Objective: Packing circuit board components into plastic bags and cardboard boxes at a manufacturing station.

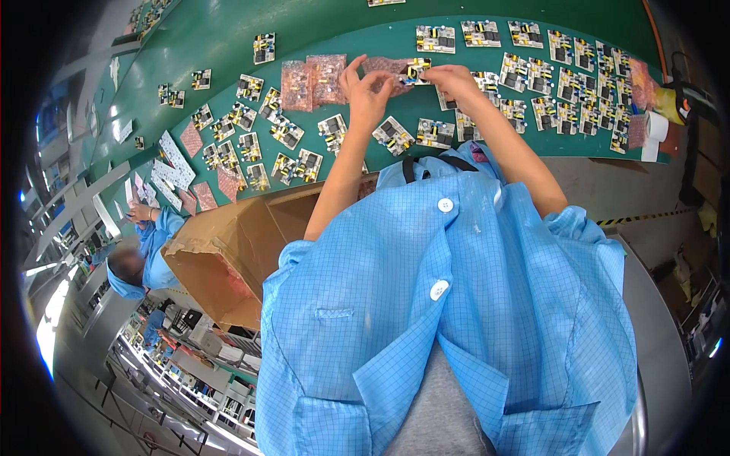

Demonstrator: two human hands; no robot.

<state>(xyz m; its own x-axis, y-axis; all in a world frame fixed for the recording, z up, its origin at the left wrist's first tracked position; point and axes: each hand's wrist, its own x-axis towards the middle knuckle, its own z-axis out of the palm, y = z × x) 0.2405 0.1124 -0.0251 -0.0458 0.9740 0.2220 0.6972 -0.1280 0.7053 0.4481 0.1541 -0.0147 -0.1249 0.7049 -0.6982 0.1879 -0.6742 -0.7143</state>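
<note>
Right grip (pixel 454 79), pinched closed on the right end of a populated circuit board (pixel 415 71) above the green surface (pixel 365 44); left grip (pixel 367 96), curled beside a pink bubble-wrap pouch (pixel 388 65), its hold impossible to tell from here. Further boards (pixel 560 47) lie spread to both sides.

No lettering and no numbers can be read anywhere here! At the right of the frame, a yellow-and-black striped tape (pixel 646 217) runs across the floor, a plain warning-style marking in slanted bars. Across the top, any print on the circuit boards (pixel 436 134) is too small to make out.
</note>
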